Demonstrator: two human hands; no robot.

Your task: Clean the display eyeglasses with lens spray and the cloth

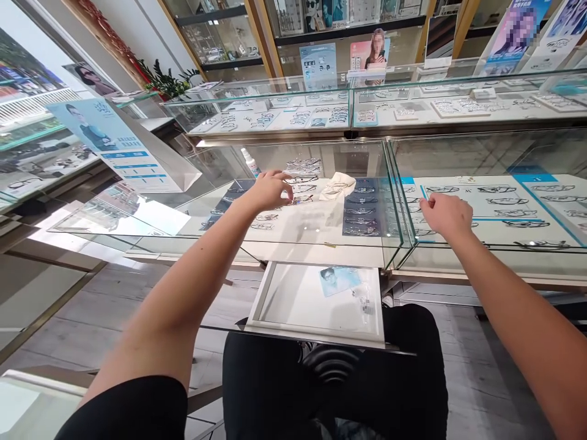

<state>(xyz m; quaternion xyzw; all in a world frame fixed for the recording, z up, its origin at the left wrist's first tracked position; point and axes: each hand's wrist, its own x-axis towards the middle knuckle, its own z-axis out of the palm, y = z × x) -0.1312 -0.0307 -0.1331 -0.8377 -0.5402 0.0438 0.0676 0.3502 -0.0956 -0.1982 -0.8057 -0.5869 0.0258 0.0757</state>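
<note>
My left hand is over the left glass showcase, its fingers loosely bent and apart, with nothing visible in them. Just beyond its fingertips are a pair of glasses and a stack of eyeglass frames. A white spray bottle stands behind that hand, and a crumpled cream cloth lies to its right. My right hand is closed above the right showcase, near rows of eyeglass frames. Whatever its curled fingers may hold is hidden.
A white drawer sticks out over my lap, with a blue card and a small clear packet in it. At left stands a tented blue-and-white sign. Another glass display case runs behind. Glass edges border both showcases.
</note>
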